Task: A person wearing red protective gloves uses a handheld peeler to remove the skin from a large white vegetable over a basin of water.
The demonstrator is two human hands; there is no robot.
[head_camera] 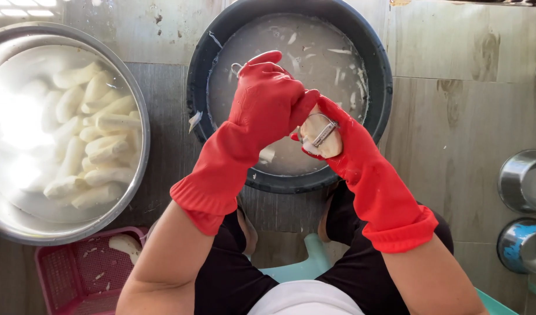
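Floor tiles [454, 116], grey and stained, lay under everything. Nearest, a pink basket [64, 274] sat low at the left. Above the person's knees, the right hand [349, 146] in a red glove closed its grip around a pale peeled root [321, 140], and the left hand [268, 99] pressed a metal peeler [323, 133] on it. Both hung over a dark basin [291, 87] of cloudy water. Left of it, touching nothing, stood a steel bowl [64, 134] with white roots; two steel cups [524, 210] stood near the right edge.

My red-gloved left hand [267, 96] covers most of the pale peeled root [321, 137] I hold; glare washes out the wide steel bowl [141, 116], cropped at the left edge.
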